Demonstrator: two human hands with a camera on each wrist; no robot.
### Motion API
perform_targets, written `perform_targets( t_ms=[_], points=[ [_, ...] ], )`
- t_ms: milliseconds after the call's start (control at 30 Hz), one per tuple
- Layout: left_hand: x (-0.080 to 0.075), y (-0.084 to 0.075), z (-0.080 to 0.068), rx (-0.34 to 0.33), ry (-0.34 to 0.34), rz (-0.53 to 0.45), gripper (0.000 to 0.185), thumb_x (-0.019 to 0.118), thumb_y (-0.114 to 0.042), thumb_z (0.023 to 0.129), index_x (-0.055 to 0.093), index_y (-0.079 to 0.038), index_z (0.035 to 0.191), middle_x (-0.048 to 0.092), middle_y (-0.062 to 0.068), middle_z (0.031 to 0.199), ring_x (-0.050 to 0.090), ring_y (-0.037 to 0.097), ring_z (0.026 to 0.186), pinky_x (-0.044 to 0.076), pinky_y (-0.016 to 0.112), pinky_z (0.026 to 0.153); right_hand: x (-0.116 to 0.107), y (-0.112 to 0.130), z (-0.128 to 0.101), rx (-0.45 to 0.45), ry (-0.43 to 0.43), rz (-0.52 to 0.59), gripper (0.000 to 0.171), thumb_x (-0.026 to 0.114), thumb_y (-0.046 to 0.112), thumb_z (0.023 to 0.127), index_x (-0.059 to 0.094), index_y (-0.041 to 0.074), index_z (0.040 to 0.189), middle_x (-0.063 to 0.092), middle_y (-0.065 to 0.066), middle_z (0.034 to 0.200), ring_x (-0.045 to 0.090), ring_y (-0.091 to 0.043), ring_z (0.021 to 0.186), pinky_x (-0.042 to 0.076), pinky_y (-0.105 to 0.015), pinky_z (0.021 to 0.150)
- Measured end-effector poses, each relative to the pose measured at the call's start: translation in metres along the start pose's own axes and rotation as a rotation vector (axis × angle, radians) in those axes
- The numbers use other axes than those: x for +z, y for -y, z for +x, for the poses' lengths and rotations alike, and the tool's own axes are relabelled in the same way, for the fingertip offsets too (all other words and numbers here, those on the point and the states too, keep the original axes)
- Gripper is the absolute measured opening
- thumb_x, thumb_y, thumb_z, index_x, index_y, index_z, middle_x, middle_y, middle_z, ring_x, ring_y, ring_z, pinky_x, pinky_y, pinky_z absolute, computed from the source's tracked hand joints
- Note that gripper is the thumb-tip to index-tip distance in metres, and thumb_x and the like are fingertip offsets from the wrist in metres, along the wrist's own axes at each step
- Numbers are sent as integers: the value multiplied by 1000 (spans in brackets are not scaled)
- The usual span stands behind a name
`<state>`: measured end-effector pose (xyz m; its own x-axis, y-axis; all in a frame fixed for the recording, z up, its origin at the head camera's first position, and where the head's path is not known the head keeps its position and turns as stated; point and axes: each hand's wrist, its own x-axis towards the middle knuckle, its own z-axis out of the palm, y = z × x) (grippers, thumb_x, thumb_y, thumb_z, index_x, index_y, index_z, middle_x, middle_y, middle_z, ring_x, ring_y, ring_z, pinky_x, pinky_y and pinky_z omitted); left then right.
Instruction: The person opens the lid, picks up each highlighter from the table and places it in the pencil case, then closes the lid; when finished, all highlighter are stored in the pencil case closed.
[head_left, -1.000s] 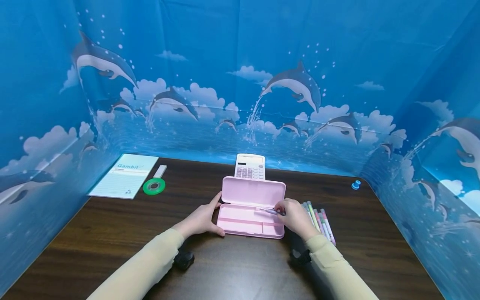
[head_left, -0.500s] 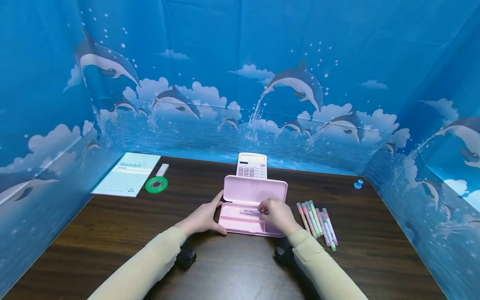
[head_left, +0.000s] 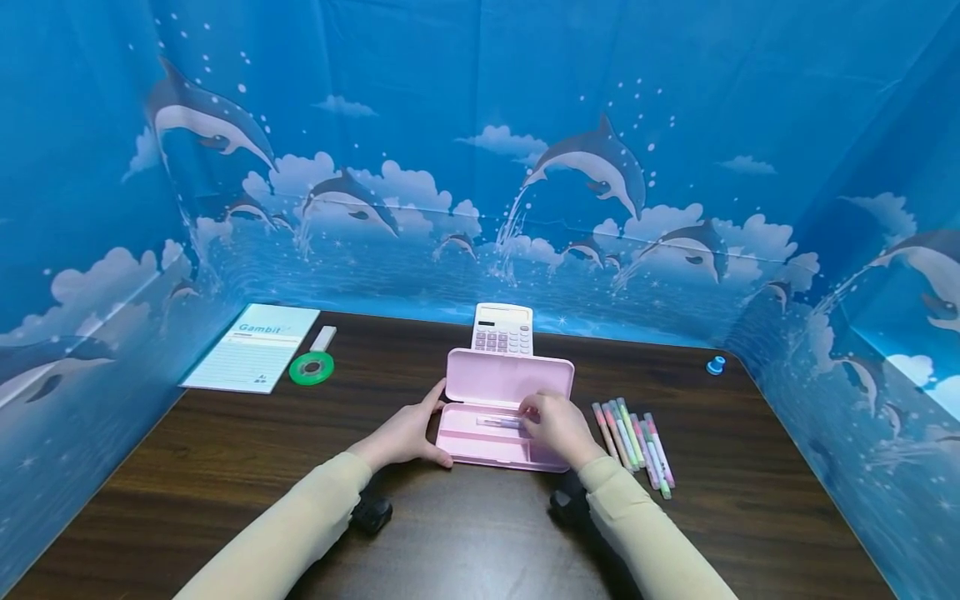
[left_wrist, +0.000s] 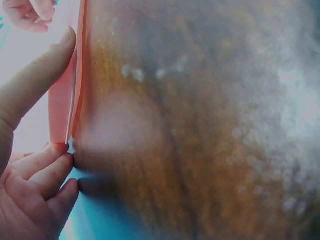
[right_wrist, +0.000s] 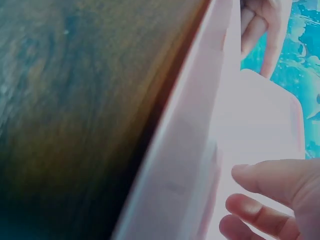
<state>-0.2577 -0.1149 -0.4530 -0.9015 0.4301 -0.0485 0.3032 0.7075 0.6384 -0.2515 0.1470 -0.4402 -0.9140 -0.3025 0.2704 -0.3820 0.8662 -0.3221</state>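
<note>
A pink pencil case (head_left: 472, 446) lies with its lid (head_left: 510, 377) raised, and a divider splits its tray. One pale marker (head_left: 498, 422) lies lengthwise in the tray's back compartment. My left hand (head_left: 405, 433) holds the left end of the case, thumb at the front and fingers at the back corner. Over the tray's right half is my right hand (head_left: 558, 425), its fingertips by the marker's right end. In the right wrist view the thumb (right_wrist: 270, 180) and fingers of that hand stand apart, with nothing visible between them.
Several coloured markers (head_left: 633, 442) lie to the right of the case. Behind it is a calculator (head_left: 502, 329). At left are a notepad (head_left: 255, 348), green tape (head_left: 311, 367) and a white stick-shaped item (head_left: 323, 338). A small blue object (head_left: 716, 365) stands far right.
My right hand has carried the marker leftward into the case's back compartment, and its fingers have come off it. My left hand has stayed on the case's left end.
</note>
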Motion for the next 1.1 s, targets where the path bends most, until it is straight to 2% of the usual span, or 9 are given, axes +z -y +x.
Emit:
perform_targets(
  t_ms=[200,467,667,800,1100],
  points=[
    [2,0,1,1,-1,3,130,91,-36,59,6,-8,153,48,16,140,47,29,127,33,48,107,-11,-8,-7,-14,-57,49,4,74,8,79,70,10,80,61,1,72,52,-10,64,47,-27,61],
    [1,0,-1,-4,-9,10,130,91,-38,57,9,-6,153,52,13,137,49,28,125,35,47,105,-30,-29,-24,75,-63,79,7,74,9,80,71,8,86,64,0,74,50,-10,63,48,-26,61],
    [1,2,-2,6,-14,15,131,91,-40,57,8,-7,153,52,13,137,50,28,124,35,47,105,-49,-52,-38,160,-62,48,10,73,11,82,72,8,91,66,-3,80,55,-15,69,52,-32,65],
    [1,2,-1,9,-16,15,130,90,-40,58,8,-7,153,52,14,137,50,28,124,35,47,105,-61,-73,-50,209,-55,54,11,71,10,83,72,4,93,67,-6,83,59,-19,72,54,-36,66],
    [2,2,-1,27,-8,13,129,90,-39,59,8,-6,152,51,16,137,50,30,124,35,48,105,-74,-120,-80,327,-23,38,14,69,8,85,70,-2,95,68,-13,85,59,-20,71,54,-41,69]
  ],
)
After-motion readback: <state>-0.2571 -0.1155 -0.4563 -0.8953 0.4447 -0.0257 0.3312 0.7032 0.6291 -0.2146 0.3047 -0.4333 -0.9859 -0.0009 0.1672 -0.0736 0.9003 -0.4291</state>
